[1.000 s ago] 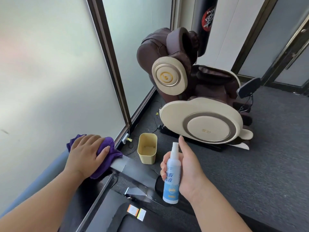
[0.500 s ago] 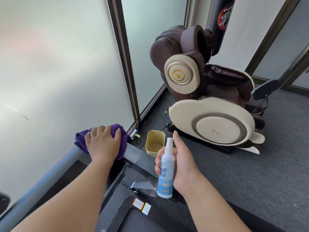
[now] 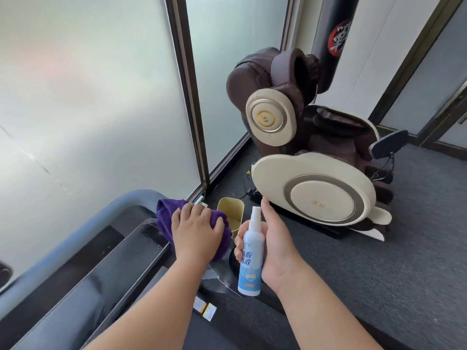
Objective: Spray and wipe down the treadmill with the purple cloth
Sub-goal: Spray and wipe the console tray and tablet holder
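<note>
The purple cloth lies bunched on the treadmill console's right end, pressed under the left hand, fingers spread flat. The right hand grips a white spray bottle (upright, blue label) just beside it. A yellow bin stands behind, near a massage chair.

Left hand is laid palm-down with fingers spread over the purple cloth, forearm extended forward; right hand is wrapped round the upright spray bottle, index finger raised beside its nozzle.
</note>
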